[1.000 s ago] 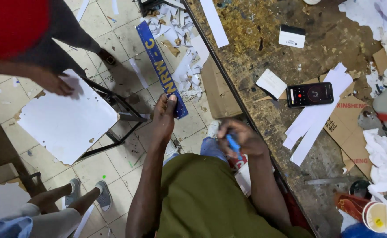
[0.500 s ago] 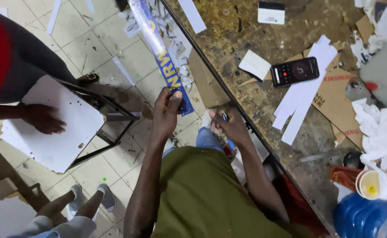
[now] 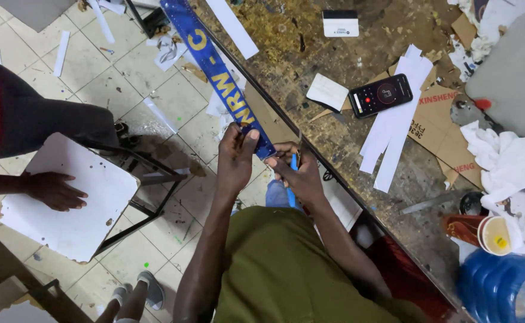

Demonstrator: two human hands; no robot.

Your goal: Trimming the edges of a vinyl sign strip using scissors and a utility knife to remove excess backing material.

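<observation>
We look down on our two hands at the near edge of a littered workbench [image 3: 310, 54]. Our left hand [image 3: 237, 158] pinches the near end of a long blue strip with yellow letters [image 3: 214, 72]; its long axis runs away from us along the bench edge. Our right hand [image 3: 298, 173], just beside that end, is closed round a small blue tool [image 3: 292, 179]. Another person's hand [image 3: 53, 190] presses a white board [image 3: 95, 197].

Left hand [image 3: 237, 157] and right hand [image 3: 295, 176] on blue lettered strip [image 3: 217, 75] beside workbench [image 3: 310, 54].
</observation>
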